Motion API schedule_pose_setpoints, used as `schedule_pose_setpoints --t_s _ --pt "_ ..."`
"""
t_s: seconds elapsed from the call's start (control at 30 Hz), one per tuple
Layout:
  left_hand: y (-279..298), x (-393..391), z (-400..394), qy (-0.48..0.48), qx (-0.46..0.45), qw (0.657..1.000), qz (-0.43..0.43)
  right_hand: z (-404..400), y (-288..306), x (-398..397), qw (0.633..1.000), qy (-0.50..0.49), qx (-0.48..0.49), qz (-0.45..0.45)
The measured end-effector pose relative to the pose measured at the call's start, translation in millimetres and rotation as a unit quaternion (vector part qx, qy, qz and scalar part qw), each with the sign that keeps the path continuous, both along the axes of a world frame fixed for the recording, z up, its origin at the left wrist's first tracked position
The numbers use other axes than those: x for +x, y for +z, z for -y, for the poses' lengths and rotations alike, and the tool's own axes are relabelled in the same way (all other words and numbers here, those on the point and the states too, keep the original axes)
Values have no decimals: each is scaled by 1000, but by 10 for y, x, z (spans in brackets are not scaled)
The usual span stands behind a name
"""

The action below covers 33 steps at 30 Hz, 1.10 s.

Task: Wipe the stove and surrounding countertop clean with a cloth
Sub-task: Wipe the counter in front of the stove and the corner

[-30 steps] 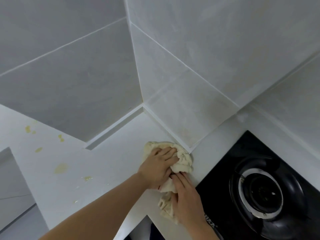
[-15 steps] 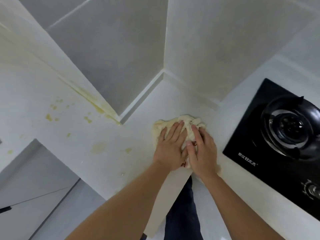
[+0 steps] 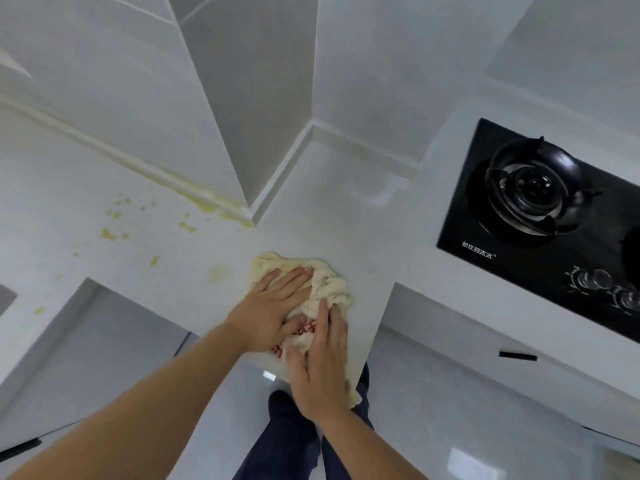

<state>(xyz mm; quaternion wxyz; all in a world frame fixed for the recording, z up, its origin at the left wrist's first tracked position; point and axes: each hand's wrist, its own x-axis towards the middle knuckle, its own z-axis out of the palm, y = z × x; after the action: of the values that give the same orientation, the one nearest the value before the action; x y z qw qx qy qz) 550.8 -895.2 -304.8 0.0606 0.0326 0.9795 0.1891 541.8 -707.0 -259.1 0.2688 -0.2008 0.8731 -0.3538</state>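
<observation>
A crumpled cream cloth (image 3: 325, 285) with red marks lies on the white countertop (image 3: 332, 209), near its front edge. My left hand (image 3: 270, 310) presses flat on the cloth's left side, fingers spread. My right hand (image 3: 320, 365) lies flat on the cloth's near end, at the counter's edge. The black glass stove (image 3: 554, 237) with a round burner (image 3: 533, 188) is set into the counter to the right, apart from the cloth.
Yellow stains (image 3: 114, 233) dot the counter to the left, and a yellow streak (image 3: 207, 202) runs along the wall joint. Two stove knobs (image 3: 595, 280) sit at the stove's front. Tiled walls meet in a corner behind. My legs (image 3: 287, 441) and the floor show below.
Both hands have dragged the cloth from the wall corner back toward the counter's front edge. The view has tilted down and pulled back, showing more stove and floor.
</observation>
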Motion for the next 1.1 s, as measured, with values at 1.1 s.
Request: schedule_pose_setpoints --t_s 1.1 --pt "219 501 656 253 123 960 13 1142 10 -365 944 246 52 -213"
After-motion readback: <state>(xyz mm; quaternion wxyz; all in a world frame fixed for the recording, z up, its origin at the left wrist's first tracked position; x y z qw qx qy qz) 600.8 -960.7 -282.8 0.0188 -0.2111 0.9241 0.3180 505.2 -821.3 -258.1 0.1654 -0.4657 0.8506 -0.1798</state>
